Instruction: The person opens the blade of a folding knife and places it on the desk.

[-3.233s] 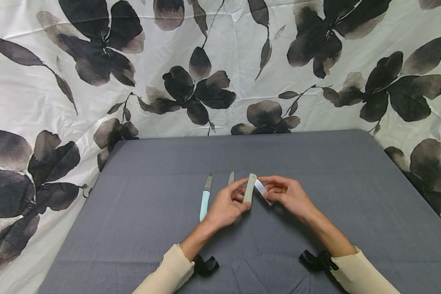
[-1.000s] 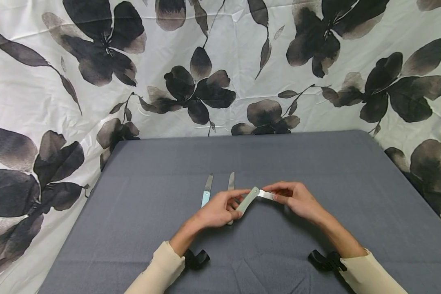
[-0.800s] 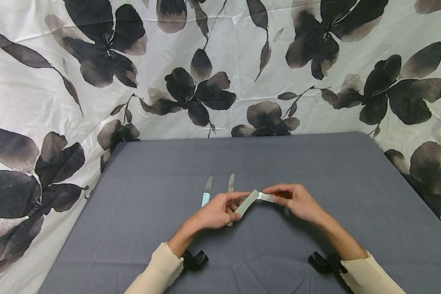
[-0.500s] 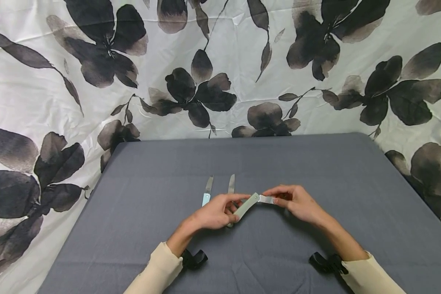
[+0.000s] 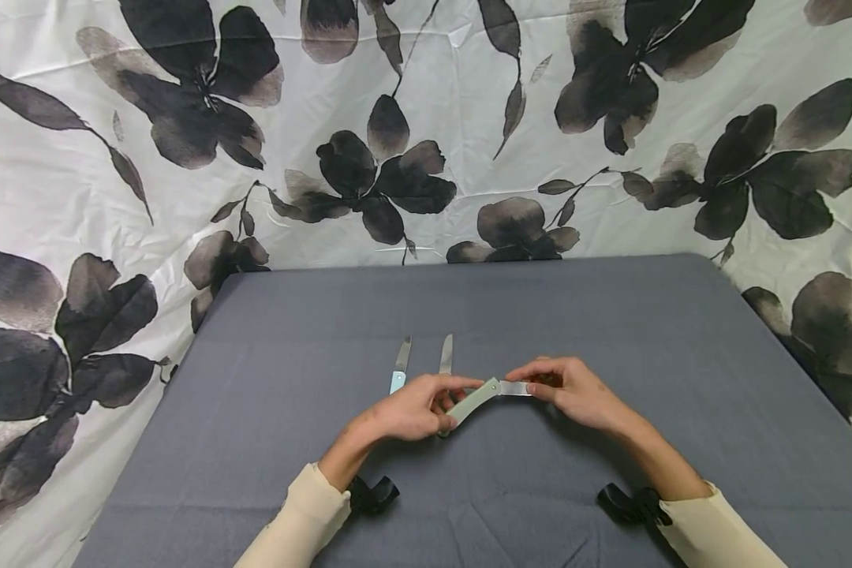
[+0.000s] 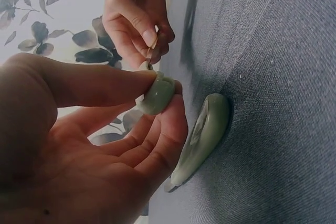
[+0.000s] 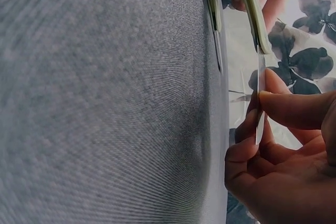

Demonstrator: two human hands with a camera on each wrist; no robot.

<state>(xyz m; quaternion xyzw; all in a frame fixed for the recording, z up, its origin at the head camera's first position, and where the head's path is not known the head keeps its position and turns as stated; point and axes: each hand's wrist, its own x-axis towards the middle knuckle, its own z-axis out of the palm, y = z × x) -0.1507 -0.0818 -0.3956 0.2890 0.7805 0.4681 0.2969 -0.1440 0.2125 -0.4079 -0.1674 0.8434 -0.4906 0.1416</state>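
Observation:
A folding knife with a pale green handle (image 5: 474,401) is held between my two hands above the cloth. My left hand (image 5: 415,409) pinches the handle between thumb and fingers. The thumb and fingers of my right hand (image 5: 568,386) pinch the flat silver blade (image 5: 514,388), which is swung out to the right, bent slightly from the handle's line. Behind my left hand lies a second green-handled knife (image 6: 207,132) with its blade (image 5: 446,353) out, partly hidden in the head view. A light blue-handled knife (image 5: 397,382) lies left of it, blade out, its lower end covered by my left hand.
A grey cloth (image 5: 575,308) covers the table, with creases near the front. A floral curtain (image 5: 426,79) hangs behind and to both sides. Black wrist mounts (image 5: 373,495) stick out below both sleeves.
The knife's blade has swung from folded partly back against the handle to nearly in line with it. My left hand has moved a little left and down, tilting the handle flatter.

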